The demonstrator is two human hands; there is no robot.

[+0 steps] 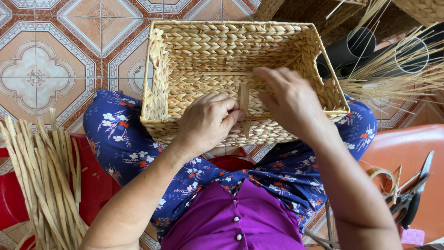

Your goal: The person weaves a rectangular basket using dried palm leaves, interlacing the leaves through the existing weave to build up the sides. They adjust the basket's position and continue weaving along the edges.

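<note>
Your left hand [206, 121] pinches the straw strip [243, 103], upright against the basket [185, 51] wall; your right hand [289, 99], fingers loosely curled, rests just right of it.

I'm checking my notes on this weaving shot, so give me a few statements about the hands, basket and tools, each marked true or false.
1. The woven basket rests on the person's lap. True.
2. The left hand pinches a flat straw strip at the basket's near wall. True.
3. The right hand holds the scissors. False: the scissors lie on an orange stool, untouched.
4. The bundle of straw strips lies inside the basket. False: it lies outside it, at the person's left.
</note>
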